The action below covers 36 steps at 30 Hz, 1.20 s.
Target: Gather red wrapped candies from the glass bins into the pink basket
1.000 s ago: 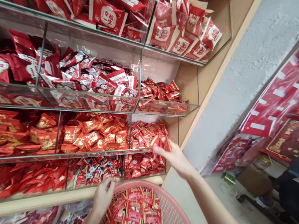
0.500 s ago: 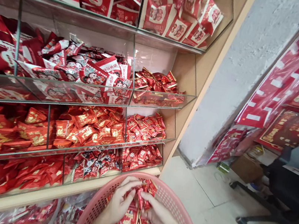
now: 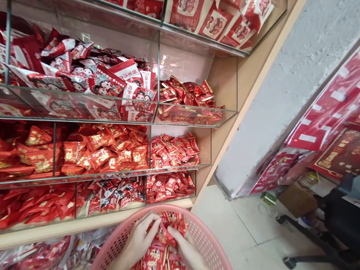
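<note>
Over a pink perforated plastic basket [image 3: 218,241], both hands meet around a small red packet [image 3: 165,233] with gold print. My left hand [image 3: 141,236] is closed, thumb and fingers pinching at the packet's left side. On its other side my right hand [image 3: 190,250] is closed too, its thumb lying along the packet and its fingers partly hidden underneath. Many similar shiny red packets [image 3: 154,264] fill the basket below and behind the hands. A bit of bare basket bottom shows at the lower right.
Left and ahead stands a wooden shelf unit [image 3: 260,70] with glass-divided bins of red packets [image 3: 101,152]. The lowest right bin [image 3: 170,185] sits just behind the basket. Right are a grey wall [image 3: 296,80], a black wheeled chair [image 3: 343,222], a cardboard box [image 3: 297,200] and tiled floor [image 3: 253,236].
My left fingers have drawn down and closed into a pinch. The packet between my hands has turned and sits lower and slightly left. The view has shifted a little.
</note>
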Each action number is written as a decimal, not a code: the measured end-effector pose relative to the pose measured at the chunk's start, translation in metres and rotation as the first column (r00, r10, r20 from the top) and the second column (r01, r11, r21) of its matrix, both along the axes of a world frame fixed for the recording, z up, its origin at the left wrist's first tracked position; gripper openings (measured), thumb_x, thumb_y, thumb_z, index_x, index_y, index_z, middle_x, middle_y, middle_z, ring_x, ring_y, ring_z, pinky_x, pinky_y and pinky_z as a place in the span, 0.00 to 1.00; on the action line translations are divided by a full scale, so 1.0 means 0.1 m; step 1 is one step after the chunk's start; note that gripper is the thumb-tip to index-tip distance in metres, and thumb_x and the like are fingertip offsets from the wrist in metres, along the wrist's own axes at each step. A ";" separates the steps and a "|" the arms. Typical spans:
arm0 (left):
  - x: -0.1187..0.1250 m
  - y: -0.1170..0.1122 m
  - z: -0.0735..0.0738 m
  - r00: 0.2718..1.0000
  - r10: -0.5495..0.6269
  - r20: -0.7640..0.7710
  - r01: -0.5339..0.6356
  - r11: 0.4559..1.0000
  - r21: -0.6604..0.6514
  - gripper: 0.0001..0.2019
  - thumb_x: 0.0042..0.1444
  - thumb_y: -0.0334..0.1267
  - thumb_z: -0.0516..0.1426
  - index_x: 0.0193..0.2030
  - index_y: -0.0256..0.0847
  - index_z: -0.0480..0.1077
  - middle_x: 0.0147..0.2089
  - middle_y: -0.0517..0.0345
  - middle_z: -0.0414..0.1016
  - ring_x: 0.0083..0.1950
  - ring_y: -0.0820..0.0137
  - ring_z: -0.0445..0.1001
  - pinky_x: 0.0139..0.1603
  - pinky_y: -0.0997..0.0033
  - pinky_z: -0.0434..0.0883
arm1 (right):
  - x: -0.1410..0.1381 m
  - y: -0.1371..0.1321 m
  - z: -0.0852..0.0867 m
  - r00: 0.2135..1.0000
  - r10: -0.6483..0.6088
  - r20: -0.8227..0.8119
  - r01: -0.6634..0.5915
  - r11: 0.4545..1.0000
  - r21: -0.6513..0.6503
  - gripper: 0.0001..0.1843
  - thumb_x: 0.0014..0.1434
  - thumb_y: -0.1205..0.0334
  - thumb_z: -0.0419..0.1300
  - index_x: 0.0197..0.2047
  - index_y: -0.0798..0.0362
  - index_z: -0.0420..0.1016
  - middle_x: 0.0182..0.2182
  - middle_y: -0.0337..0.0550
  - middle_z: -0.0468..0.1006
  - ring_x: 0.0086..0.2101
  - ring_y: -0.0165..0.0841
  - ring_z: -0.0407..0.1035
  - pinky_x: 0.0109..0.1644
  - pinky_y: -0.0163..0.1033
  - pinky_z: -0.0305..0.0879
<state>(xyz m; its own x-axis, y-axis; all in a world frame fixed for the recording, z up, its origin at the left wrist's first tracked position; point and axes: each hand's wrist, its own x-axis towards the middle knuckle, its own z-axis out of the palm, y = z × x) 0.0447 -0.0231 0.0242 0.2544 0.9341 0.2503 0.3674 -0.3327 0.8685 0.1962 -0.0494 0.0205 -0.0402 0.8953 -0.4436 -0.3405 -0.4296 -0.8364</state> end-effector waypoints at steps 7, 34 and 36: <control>-0.06 0.07 -0.12 0.992 0.123 -0.012 -0.123 0.992 -0.013 0.12 0.56 0.44 0.46 0.29 0.41 0.62 0.26 0.64 0.64 0.28 0.77 0.63 0.31 0.80 0.61 | 0.04 0.07 -0.06 0.983 -0.117 0.139 0.065 0.942 0.330 0.21 0.44 0.53 0.64 0.39 0.53 0.66 0.32 0.40 0.76 0.33 0.34 0.70 0.37 0.37 0.65; 0.07 0.03 -0.13 0.950 0.217 0.226 -0.187 0.971 -0.148 0.13 0.55 0.47 0.47 0.29 0.40 0.61 0.26 0.65 0.61 0.28 0.77 0.62 0.31 0.80 0.62 | 0.02 0.13 -0.05 0.933 -0.284 0.219 0.183 0.903 0.390 0.16 0.44 0.61 0.60 0.39 0.55 0.65 0.30 0.41 0.76 0.30 0.35 0.70 0.36 0.39 0.66; 0.07 0.03 -0.15 0.946 0.215 0.242 -0.162 0.962 -0.221 0.13 0.54 0.48 0.48 0.30 0.40 0.62 0.26 0.65 0.61 0.28 0.77 0.62 0.29 0.80 0.63 | 0.05 0.14 -0.08 0.930 -0.247 0.272 0.113 0.897 0.427 0.15 0.45 0.62 0.59 0.38 0.55 0.65 0.31 0.41 0.75 0.32 0.35 0.70 0.38 0.39 0.65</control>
